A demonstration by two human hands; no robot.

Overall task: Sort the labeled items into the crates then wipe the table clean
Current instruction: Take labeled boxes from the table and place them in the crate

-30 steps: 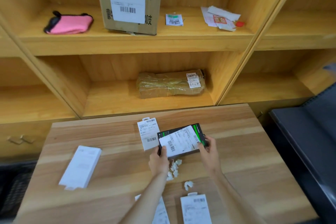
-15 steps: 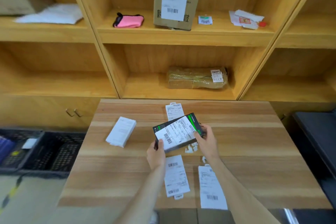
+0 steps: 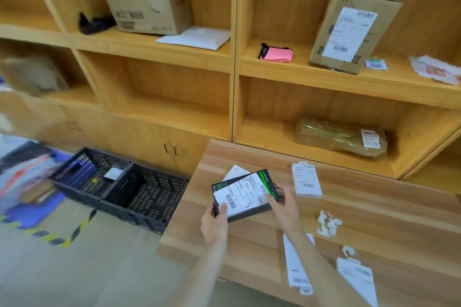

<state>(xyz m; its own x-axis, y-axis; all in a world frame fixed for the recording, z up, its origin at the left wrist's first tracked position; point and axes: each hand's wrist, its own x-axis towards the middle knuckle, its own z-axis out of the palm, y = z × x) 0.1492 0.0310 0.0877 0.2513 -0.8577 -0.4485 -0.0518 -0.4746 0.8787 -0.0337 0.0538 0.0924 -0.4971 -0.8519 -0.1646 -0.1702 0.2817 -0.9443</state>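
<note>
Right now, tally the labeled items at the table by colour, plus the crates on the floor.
black box: 1
white packets: 4
crates: 2
Total: 7

Labeled black box (image 3: 245,194) above table (image 3: 379,209)

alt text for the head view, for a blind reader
The left hand and right hand hold a dark labeled box over a wooden table scattered with white packets and paper scraps. Two black crates sit on the floor at left.
</note>
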